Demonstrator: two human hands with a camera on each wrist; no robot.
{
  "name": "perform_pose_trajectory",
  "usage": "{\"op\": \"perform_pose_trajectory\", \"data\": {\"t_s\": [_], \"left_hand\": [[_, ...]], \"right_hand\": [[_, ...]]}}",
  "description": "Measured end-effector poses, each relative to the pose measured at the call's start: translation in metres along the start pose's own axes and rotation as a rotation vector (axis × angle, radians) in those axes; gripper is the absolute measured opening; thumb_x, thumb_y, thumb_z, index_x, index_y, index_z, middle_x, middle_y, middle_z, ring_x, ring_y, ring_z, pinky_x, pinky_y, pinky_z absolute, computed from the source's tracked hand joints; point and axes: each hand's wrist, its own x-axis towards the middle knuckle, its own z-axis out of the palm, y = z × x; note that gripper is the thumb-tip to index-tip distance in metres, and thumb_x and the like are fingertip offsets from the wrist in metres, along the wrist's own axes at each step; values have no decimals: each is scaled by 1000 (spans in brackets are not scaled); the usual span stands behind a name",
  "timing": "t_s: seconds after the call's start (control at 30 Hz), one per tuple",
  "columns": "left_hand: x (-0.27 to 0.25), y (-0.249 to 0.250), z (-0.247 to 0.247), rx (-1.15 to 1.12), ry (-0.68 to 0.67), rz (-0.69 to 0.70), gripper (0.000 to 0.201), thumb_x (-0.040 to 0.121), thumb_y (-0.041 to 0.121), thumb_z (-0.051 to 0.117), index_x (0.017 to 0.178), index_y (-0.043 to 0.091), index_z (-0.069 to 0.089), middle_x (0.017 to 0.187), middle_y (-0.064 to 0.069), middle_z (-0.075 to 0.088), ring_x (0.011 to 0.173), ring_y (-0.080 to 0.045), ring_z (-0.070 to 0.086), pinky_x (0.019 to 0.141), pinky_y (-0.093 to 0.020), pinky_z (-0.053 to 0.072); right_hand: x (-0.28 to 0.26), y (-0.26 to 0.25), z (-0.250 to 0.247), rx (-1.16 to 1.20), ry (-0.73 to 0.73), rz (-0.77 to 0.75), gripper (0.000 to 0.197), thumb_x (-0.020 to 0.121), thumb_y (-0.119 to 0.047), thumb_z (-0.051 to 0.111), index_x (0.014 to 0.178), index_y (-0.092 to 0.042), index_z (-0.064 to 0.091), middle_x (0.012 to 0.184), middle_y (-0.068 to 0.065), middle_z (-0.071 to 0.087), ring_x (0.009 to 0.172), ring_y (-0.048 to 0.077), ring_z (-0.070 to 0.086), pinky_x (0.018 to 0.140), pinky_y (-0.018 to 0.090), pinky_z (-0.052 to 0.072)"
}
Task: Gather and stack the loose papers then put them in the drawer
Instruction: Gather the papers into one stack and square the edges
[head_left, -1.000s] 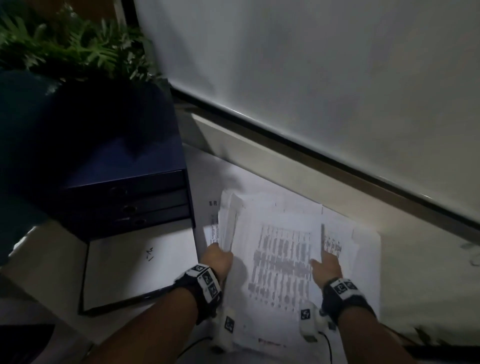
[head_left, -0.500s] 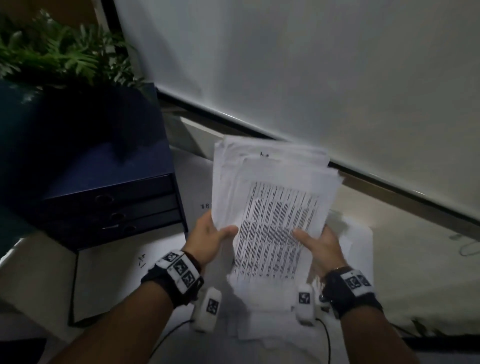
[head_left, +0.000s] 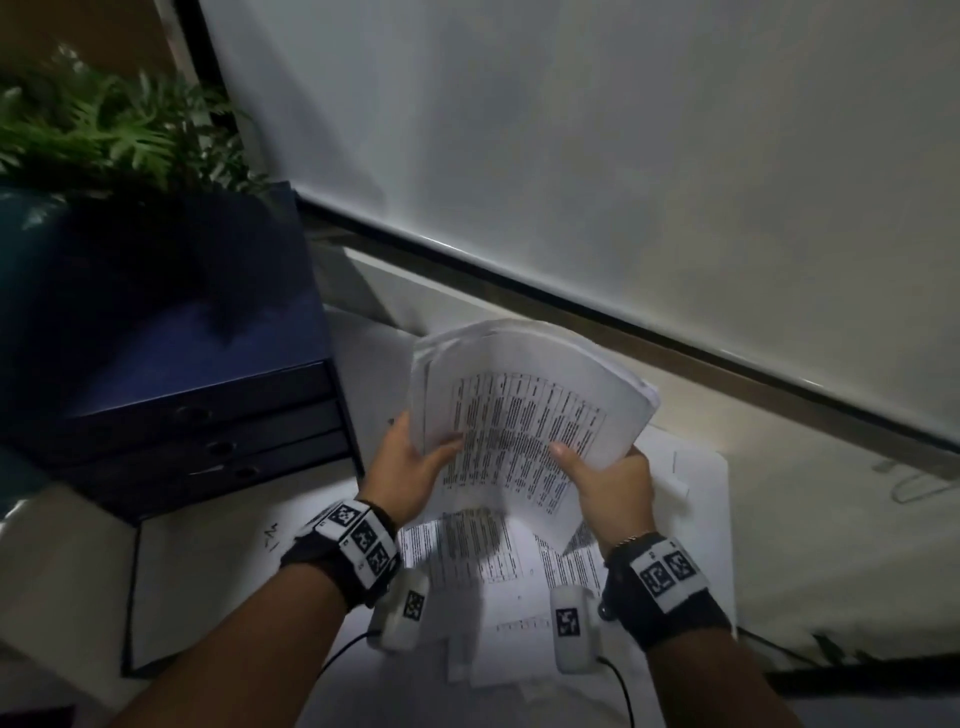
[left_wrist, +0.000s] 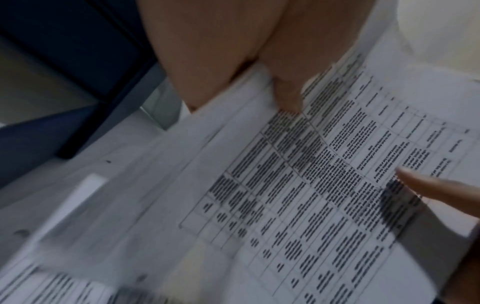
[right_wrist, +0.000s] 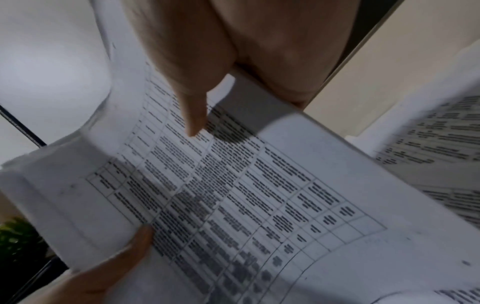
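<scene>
A thick stack of printed papers (head_left: 524, 410) is held up above the desk, its top edge curling away from me. My left hand (head_left: 415, 457) grips its left edge, thumb on the printed front (left_wrist: 288, 96). My right hand (head_left: 608, 478) grips the lower right corner, thumb on the table of text (right_wrist: 194, 115). More loose sheets (head_left: 483, 551) lie flat on the desk under my hands. The dark blue drawer unit (head_left: 197, 415) stands at the left with three shut drawers. An open flat drawer tray (head_left: 208, 571) lies in front of it.
A green plant (head_left: 104, 135) sits on top of the drawer unit. A white wall panel (head_left: 623, 156) with a dark trim runs behind the desk. A cable (head_left: 914, 488) lies on the desk at the far right. Wrist camera pods and their wires hang under both wrists.
Both hands lifted the stack off the desk, then tilted it so its top bends back. Some sheets stayed lying on the desk below.
</scene>
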Motion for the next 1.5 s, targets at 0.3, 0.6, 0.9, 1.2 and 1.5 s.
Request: {"op": "perform_pose_trajectory", "data": {"t_s": [0.3, 0.6, 0.9, 1.2, 1.5], "left_hand": [[10, 11, -35, 284, 324, 82, 11, 85, 2, 60, 82, 5, 70, 78, -16, 71, 75, -31, 67, 65, -36, 52], [-11, -12, -68, 574, 179, -136, 12, 85, 21, 63, 90, 18, 73, 78, -8, 73, 81, -32, 69, 73, -38, 56], [-8, -15, -74, 469, 203, -173, 10, 87, 20, 66, 80, 12, 68, 76, -9, 73, 77, -28, 69, 75, -39, 56], [-1, -24, -72, 429, 209, -173, 10, 85, 18, 71, 76, 17, 67, 77, -8, 71, 81, -28, 69, 76, -36, 53], [-3, -27, -75, 391, 236, -218, 18, 86, 21, 72, 98, 7, 75, 84, -8, 73, 85, -27, 70, 80, -35, 54]], "right_hand": [[16, 60, -12, -332, 47, 175, 46, 96, -38, 59, 136, -14, 55, 137, 2, 59, 120, 19, 57, 104, 35, 42], [-13, 100, 71, -1122, -300, 97, 60, 90, -31, 66, 140, -6, 44, 142, 11, 46, 132, 30, 42, 113, 38, 36], [3, 92, 31, -829, -130, 395, 47, 89, -20, 69, 134, -13, 55, 130, 10, 63, 114, 29, 61, 94, 34, 49], [7, 104, 17, -974, -164, 524, 119, 66, -48, 87, 152, -5, 19, 158, 17, 26, 146, 36, 26, 116, 47, 30], [7, 106, 25, -1024, -70, 592, 114, 61, -57, 86, 146, 0, 34, 148, 22, 42, 138, 38, 39, 111, 48, 38]]}}
